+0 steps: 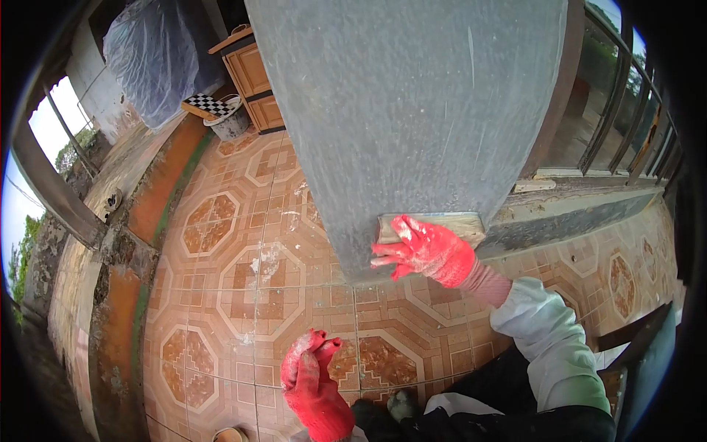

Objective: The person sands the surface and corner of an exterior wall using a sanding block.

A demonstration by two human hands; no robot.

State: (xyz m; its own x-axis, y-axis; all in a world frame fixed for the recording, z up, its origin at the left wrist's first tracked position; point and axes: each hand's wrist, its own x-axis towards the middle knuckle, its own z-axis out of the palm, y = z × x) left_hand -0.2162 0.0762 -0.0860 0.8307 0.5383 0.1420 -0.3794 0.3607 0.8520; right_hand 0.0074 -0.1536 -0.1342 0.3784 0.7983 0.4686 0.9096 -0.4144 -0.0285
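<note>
My right hand (431, 252), in a red glove smeared with white, is pressed on a flat, pale rectangular block (442, 221) against the lower part of a grey wall (398, 110). Its fingers point left, wrapped over the block's near side. Below and to the left, my left hand (315, 383), also in a red glove, is raised above the tiled floor (258, 309) with its fingers curled. Whether anything small is between those fingers is hidden.
At the upper left are a plastic-covered object (155, 59), a bucket (230, 121) with a checkered board (208, 105), and a wooden cabinet (252, 74). Windows (611, 96) line the right. A low ledge (118, 331) runs along the left, and a round container (230, 435) is at the bottom edge.
</note>
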